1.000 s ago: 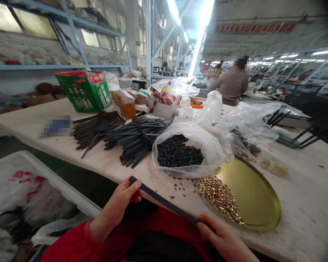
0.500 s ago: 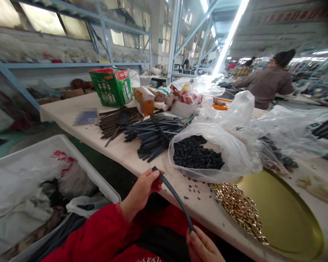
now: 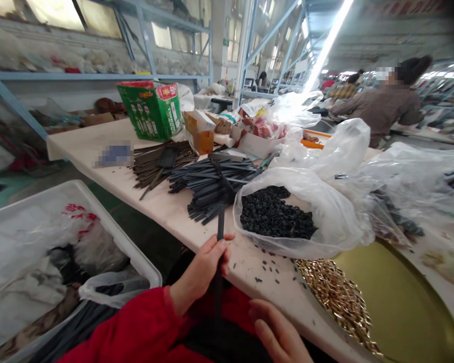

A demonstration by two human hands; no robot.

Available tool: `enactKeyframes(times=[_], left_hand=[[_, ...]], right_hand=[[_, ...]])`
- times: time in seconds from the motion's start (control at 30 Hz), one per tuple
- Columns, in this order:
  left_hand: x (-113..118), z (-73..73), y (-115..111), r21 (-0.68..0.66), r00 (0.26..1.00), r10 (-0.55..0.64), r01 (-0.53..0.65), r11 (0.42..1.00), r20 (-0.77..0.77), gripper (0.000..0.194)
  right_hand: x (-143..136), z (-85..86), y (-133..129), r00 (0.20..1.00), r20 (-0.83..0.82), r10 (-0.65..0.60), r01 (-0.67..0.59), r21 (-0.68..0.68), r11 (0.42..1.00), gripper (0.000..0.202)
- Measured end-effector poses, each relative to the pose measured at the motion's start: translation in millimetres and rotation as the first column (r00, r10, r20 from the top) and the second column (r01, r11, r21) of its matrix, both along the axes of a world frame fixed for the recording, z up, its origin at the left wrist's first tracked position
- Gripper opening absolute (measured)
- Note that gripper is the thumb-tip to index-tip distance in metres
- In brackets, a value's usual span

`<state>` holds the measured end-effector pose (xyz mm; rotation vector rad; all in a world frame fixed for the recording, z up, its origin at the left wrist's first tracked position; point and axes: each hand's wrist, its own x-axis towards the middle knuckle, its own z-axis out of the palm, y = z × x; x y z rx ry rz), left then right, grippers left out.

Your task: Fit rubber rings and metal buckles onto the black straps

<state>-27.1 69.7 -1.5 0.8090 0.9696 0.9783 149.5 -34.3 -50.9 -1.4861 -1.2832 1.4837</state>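
My left hand (image 3: 206,264) pinches a dark strap (image 3: 221,222) near its upper part, at the table's front edge. The strap stands upright out of the fist, and its lower end hangs below over my lap. Lower right, my right hand (image 3: 274,330) is off the strap, fingers stretched and nothing visible in them. Beyond the left hand lies a pile of dark blue-grey straps (image 3: 208,184), with brown straps (image 3: 155,164) beside it. Small black loops (image 3: 274,214) fill an open clear plastic bag (image 3: 340,222) to the right.
A gold tray (image 3: 404,297) holds many gold metal pieces (image 3: 336,297) at the right. Tiny dark bits lie on the table (image 3: 249,280). A green box (image 3: 151,111) stands at the back, a white bin (image 3: 98,206) at the left. Another person (image 3: 382,106) sits far right.
My right hand has let go of the strap's lower end and opened. The strap has swung from a slanting bend to upright in my left hand. The view has shifted slightly.
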Motion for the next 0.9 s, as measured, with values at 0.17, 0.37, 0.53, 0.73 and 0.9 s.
enactKeyframes(times=[0.17,0.37,0.53,0.73,0.9], left_hand=[[-12.6,15.6,19.9,0.033,0.943,-0.145,0.162,0.986,-0.3,0.036],[-2.7,14.0,17.1,-0.244,0.947,-0.307,0.277,0.929,-0.092,0.021],[1.4,13.4,28.0,-0.342,0.952,-0.306,0.294,0.893,0.018,0.03],[2.6,13.7,38.9,-0.354,0.955,-0.297,0.286,0.891,0.024,0.032],[3.4,16.2,41.7,-0.348,0.954,-0.298,0.289,0.892,0.028,0.035]], right_hand=[[57.0,41.8,66.6,0.915,0.323,-0.24,0.14,0.304,0.942,0.041],[80.0,48.9,157.6,0.678,0.679,-0.283,-0.135,0.493,0.859,0.03],[54.6,28.8,195.5,0.564,0.815,-0.134,-0.323,0.367,0.873,0.016],[41.0,19.6,209.3,0.459,0.884,-0.09,-0.389,0.291,0.874,0.01],[44.1,25.5,210.1,0.455,0.884,-0.111,-0.398,0.313,0.862,0.013]])
